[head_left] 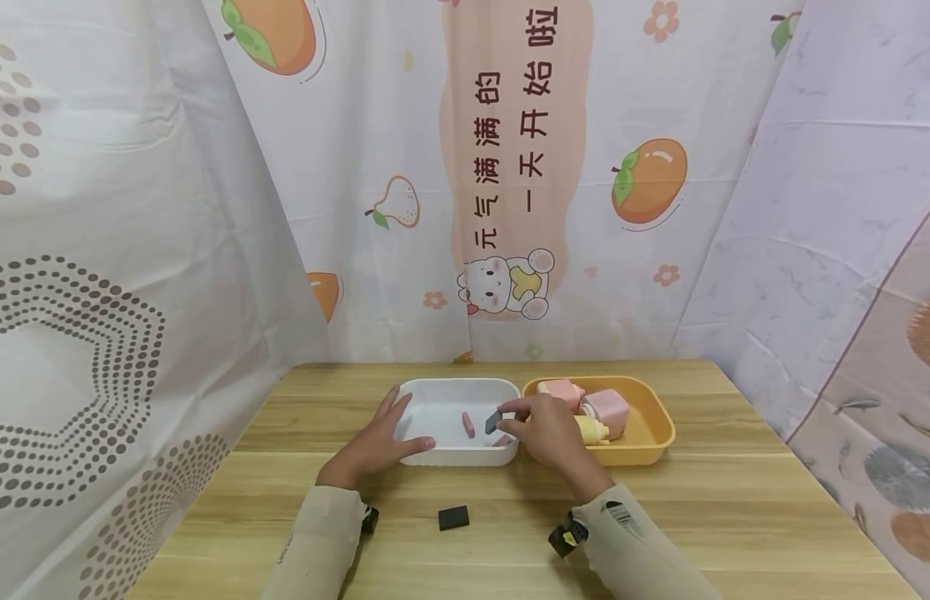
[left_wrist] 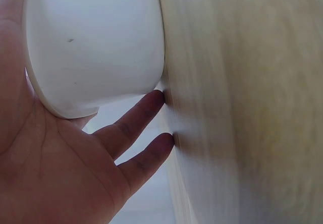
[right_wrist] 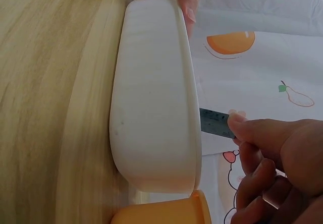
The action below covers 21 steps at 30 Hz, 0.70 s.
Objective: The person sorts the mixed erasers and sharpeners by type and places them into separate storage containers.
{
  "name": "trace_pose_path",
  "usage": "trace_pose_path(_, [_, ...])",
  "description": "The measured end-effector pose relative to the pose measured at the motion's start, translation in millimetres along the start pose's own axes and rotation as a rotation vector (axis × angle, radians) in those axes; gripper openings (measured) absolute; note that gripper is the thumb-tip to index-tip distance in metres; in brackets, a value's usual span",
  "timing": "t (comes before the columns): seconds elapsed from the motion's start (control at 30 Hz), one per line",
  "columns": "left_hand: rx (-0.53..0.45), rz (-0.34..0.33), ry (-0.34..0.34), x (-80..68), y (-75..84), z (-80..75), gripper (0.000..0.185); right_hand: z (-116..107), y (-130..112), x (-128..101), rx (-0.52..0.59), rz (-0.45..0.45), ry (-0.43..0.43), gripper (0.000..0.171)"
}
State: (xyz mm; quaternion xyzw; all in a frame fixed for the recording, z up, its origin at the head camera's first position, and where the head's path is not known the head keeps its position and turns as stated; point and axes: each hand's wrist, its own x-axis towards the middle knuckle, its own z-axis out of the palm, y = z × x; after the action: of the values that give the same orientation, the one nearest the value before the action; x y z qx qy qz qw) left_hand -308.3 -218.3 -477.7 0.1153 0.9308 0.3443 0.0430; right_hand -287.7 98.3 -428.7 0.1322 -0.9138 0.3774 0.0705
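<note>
My left hand (head_left: 371, 448) spreads around the left end of a white tray (head_left: 465, 457), its thumb along the front rim. In the left wrist view, two fingers reach straight beneath the tray's end, tips at the tabletop. Between thumb and fingertips, my right hand (head_left: 552, 433) pinches a small dark grey rectangular block (right_wrist: 215, 122) over the tray's right part. Inside the tray lie a small pink block (head_left: 468, 424) and another pink piece (head_left: 502, 440), partly hidden by the rim and my hand.
A yellow-orange tray (head_left: 641, 456) stands close on the right, holding pink containers (head_left: 607, 408) and a yellow bottle (head_left: 591, 429). A flat black rectangular block (head_left: 453, 517) lies on the wooden table (head_left: 405, 550) in front. Printed curtains (head_left: 375, 275) hang behind and at both sides.
</note>
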Motion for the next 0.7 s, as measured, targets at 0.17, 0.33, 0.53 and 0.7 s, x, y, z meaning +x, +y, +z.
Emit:
trace_pose_path(0.17, [0.006, 0.003, 0.003, -1.3, 1.7, -0.2, 0.111, 0.6, 0.6, -0.8, -0.005, 0.006, 0.004, 0.013])
trace_pose_path(0.33, [0.007, 0.006, 0.003, -2.7, 3.3, -1.0, 0.111, 1.0, 0.4, -0.6, -0.011, 0.005, 0.008, 0.013])
trace_pose_path(0.53, [0.003, 0.007, -0.001, -2.5, 2.9, -1.5, 0.111, 2.2, 1.1, -0.6, -0.018, 0.008, 0.009, 0.013])
trace_pose_path(0.7, [0.004, 0.003, 0.001, -2.0, 2.4, -1.7, 0.111, 2.2, 0.2, -1.1, -0.021, 0.007, 0.012, 0.014])
